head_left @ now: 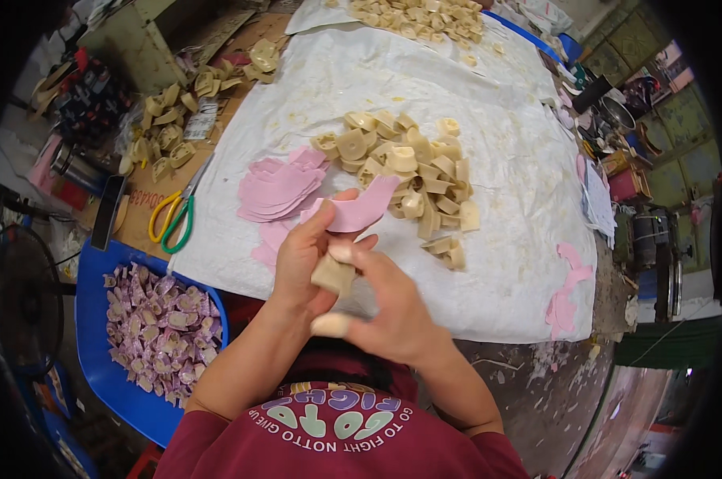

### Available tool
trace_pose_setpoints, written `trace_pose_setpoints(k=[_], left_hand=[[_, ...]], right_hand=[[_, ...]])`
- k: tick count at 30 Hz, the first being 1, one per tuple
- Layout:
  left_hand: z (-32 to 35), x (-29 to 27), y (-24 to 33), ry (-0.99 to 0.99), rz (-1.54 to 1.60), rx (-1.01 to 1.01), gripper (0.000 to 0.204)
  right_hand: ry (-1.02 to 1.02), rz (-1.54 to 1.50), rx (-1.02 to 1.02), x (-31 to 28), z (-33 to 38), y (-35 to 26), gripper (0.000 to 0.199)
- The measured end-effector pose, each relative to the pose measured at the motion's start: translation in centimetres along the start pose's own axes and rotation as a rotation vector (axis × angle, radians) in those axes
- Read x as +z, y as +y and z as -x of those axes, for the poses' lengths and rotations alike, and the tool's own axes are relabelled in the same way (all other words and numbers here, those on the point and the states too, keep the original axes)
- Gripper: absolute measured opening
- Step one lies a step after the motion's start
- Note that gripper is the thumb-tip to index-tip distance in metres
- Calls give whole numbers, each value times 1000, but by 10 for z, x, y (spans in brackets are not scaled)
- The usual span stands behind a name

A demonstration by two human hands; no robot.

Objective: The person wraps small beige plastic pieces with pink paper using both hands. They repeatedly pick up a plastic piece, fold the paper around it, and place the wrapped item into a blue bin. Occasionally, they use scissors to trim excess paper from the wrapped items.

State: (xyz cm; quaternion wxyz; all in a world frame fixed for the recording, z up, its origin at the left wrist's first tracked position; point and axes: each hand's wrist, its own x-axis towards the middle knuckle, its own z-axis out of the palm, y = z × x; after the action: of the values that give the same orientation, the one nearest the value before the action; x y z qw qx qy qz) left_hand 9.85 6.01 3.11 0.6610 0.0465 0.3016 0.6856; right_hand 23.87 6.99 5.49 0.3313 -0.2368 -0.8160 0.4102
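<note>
While a big heap of bare beige heel pieces [413,172] waits mid-table, the left hand [301,259] pinches a pink cover sheet [361,209] and the right hand [393,307] clamps one beige piece [333,275] against it. Past the table's near-left corner, the blue tray [137,403] holds many wrapped ones [161,331]; plenty looks left to do.

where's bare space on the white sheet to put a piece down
Free: the white sheet right of the beige pieces, and the strip above them. Crowded: the middle, with the pink stack and both hands.
</note>
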Motion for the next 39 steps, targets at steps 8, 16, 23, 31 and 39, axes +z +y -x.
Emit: trace_pose_setpoints(k=[8,16,23,31,39], left_hand=[[24,-14,34,36,-89,260,37],[52,-10,34,-68,-156,269,36],[60,-7,41,-114,-197,237,38],[66,-4,41,-135,-184,218,38],[64,-8,39,-61,-560,420,24]], right_hand=[[153,23,-142,17,-14,-2,34],[257,135,-339,9,-23,-6,33],[209,243,-422,6,-25,-17,32],[239,259,-427,6,-24,-20,29],[182,553,-456,-5,-33,-22,29]])
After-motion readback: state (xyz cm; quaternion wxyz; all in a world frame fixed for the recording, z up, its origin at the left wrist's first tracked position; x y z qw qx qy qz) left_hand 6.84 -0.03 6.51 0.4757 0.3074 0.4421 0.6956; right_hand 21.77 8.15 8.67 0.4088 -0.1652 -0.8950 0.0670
